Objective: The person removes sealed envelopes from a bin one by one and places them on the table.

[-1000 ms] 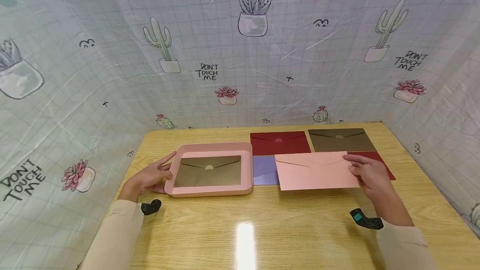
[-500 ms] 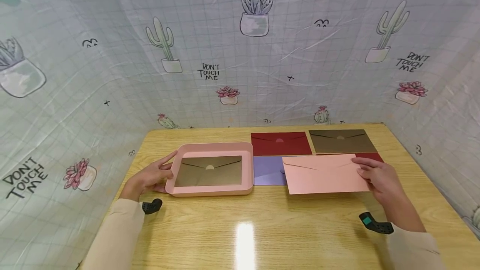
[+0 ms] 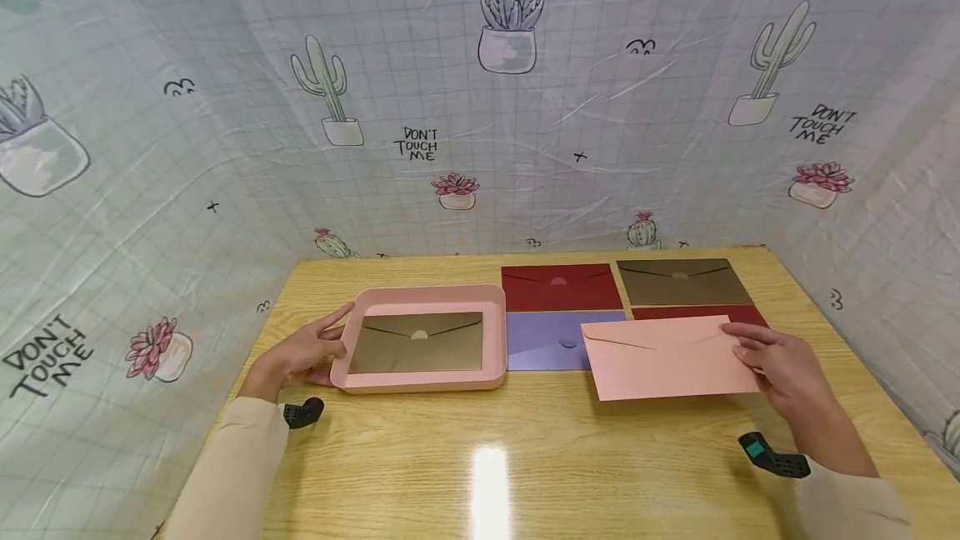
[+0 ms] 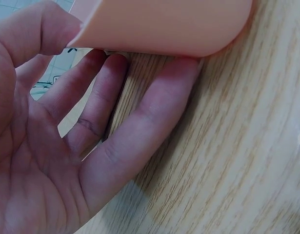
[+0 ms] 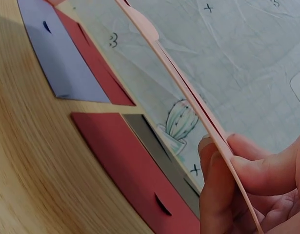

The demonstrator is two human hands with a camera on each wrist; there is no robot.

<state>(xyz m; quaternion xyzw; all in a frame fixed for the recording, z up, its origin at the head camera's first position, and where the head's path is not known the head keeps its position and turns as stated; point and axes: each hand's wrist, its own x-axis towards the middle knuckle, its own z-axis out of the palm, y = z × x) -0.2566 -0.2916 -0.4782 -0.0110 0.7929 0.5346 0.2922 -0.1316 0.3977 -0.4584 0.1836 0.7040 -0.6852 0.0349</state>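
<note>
A pink envelope (image 3: pixel 667 361) is held above the table by my right hand (image 3: pixel 787 365), which pinches its right end between thumb and fingers. The right wrist view shows this envelope (image 5: pixel 189 95) edge-on, raised off the wood. At the left, my left hand (image 3: pixel 300 354) holds the end of a pink tray (image 3: pixel 420 387). Its thumb (image 4: pixel 57 34) is on the tray's rim and its fingertips touch the bottom edge. A gold-brown envelope (image 3: pixel 420 352) lies flat inside the tray.
Right of the tray, a lilac envelope (image 3: pixel 543 344) lies partly hidden by the pink one. Behind are a red envelope (image 3: pixel 562 292) and a brown envelope (image 3: pixel 682 287). Another red envelope (image 3: pixel 697 312) is mostly covered. A printed curtain (image 3: pixel 450 90) encloses the wooden table (image 3: pixel 390 465).
My right hand has drawn the pink envelope rightward and toward me, uncovering more of the lilac envelope. My left hand and the tray have stayed in place.
</note>
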